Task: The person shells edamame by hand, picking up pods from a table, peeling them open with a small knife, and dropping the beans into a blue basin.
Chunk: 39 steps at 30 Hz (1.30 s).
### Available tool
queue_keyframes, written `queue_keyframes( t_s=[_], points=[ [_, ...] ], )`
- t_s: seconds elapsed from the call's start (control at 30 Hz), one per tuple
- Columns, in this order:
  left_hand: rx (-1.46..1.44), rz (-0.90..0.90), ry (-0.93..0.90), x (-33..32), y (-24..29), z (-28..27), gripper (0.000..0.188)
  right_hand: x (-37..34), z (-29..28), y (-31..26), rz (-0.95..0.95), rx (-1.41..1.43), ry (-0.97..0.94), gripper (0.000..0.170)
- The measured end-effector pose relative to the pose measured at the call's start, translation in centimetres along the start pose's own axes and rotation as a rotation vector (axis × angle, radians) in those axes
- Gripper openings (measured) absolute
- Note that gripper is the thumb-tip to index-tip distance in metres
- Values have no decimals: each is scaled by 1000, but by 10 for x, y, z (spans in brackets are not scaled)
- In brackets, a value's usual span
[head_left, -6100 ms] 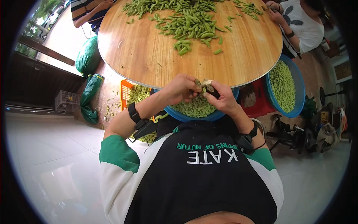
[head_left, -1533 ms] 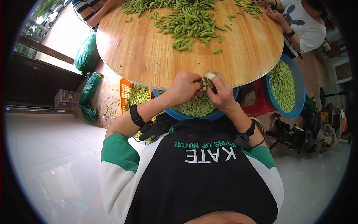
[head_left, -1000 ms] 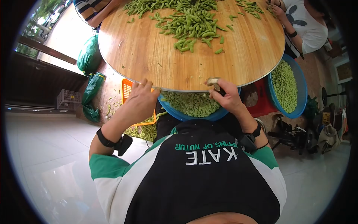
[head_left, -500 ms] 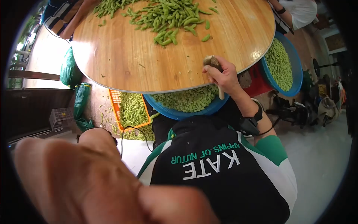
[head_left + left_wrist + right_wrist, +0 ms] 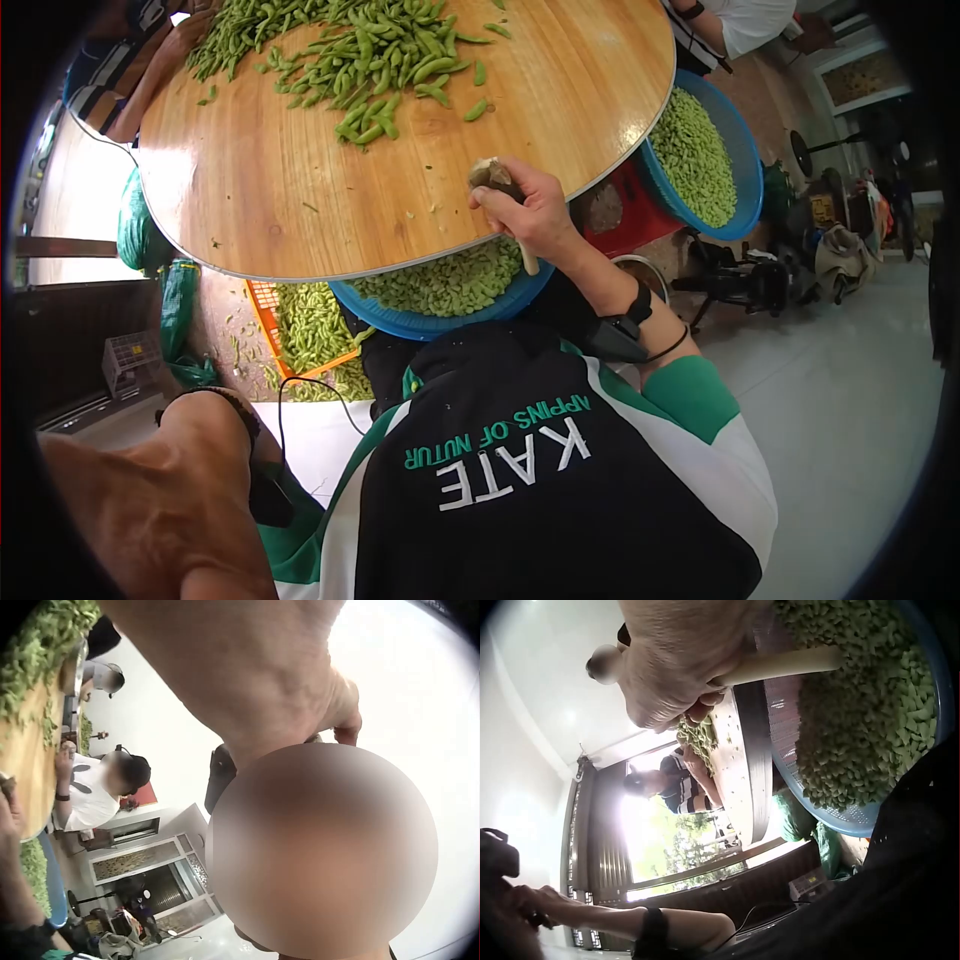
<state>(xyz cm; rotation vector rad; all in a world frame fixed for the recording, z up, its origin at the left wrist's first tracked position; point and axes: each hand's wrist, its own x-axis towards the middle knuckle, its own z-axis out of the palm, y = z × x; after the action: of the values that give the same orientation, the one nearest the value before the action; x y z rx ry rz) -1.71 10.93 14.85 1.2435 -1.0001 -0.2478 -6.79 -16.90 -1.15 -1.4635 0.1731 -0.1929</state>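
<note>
My right hand is above the near edge of the round wooden table. Its curled fingers grip a tool whose pale, rod-like handle sticks out below the palm; its kind does not show. A grey-brown piece with a whitish top shows at the thumb. Under the edge, shelled green beans fill a blue basin. My left hand is raised close to the head camera, large at the lower left. In the left wrist view its fingers reach up beside the head, partly hidden.
Green bean pods are heaped on the table's far side. An orange crate of pods stands on the floor at left, near green sacks. Another blue basin of beans stands at right. Other people sit around the table.
My left hand has left the right hand at the table edge, swung left and risen to the head. The head view has turned. My right hand still grips the pale-handled tool.
</note>
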Motion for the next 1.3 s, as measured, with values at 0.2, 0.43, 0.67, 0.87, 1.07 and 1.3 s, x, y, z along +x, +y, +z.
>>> queue_keyframes(
  t_s=[0.2, 0.43, 0.67, 0.87, 1.07, 1.3],
  points=[
    [151, 31, 95, 4, -7, 9, 24, 0, -1, 4, -43, 9, -11, 12],
    [346, 35, 159, 8, -15, -22, 27, -1, 1, 2, -31, -17, 30, 11],
    [755, -121, -30, 76, -90, -8, 23, -4, -6, 2, -32, 94, -121, 34],
    [1131, -67, 131, 64, -222, -31, 9, -3, -2, 6, -66, 103, -94, 38],
    [1238, -53, 62, 64, -228, -25, 16, -1, -4, 2, -19, 60, -136, 40],
    [512, -329, 267, 52, -188, -15, 8, 4, 13, -3, 127, 301, -179, 32]
  ],
)
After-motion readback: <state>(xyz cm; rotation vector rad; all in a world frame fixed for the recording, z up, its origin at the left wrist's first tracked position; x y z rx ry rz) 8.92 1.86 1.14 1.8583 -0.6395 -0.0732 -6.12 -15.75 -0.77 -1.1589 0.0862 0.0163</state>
